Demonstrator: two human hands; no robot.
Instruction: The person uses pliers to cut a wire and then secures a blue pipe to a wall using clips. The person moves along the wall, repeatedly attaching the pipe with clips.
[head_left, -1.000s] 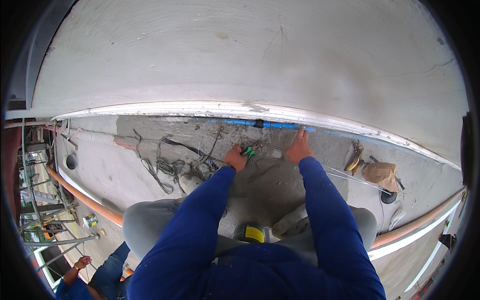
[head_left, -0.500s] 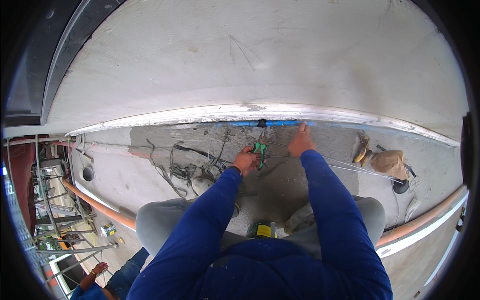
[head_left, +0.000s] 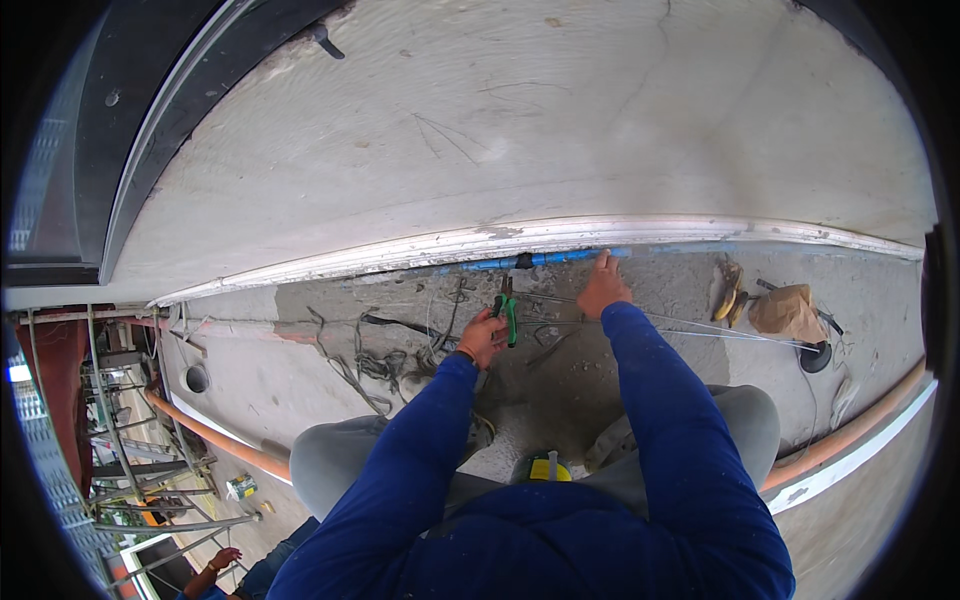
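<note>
My left hand [head_left: 483, 338] is closed round a pair of green-handled pliers [head_left: 508, 318], whose dark jaws point toward the wall. My right hand [head_left: 604, 288] reaches to the foot of the wall, fingers together, the fingertips at a blue pipe [head_left: 566, 257]. What those fingers grip, if anything, is hidden. A black fitting [head_left: 524, 261] sits round the pipe, just beyond the pliers. Thin pale wires [head_left: 690, 328] stretch from the right, pass by my right hand and continue toward the pliers.
Tangled dark cords [head_left: 380, 362] lie left of my hands. Rightward are a brown paper bag [head_left: 787, 314], yellowish gloves [head_left: 731, 294] and a dark round opening [head_left: 815, 357]. A yellow-labelled container [head_left: 541, 468] stands between my legs. Scaffolding [head_left: 120, 430] and another person's hand [head_left: 226, 558] appear at left.
My left hand has turned the pliers more upright, toward the wall, and shifted slightly left. My right hand stays by the pipe. The whole view has tilted a little.
</note>
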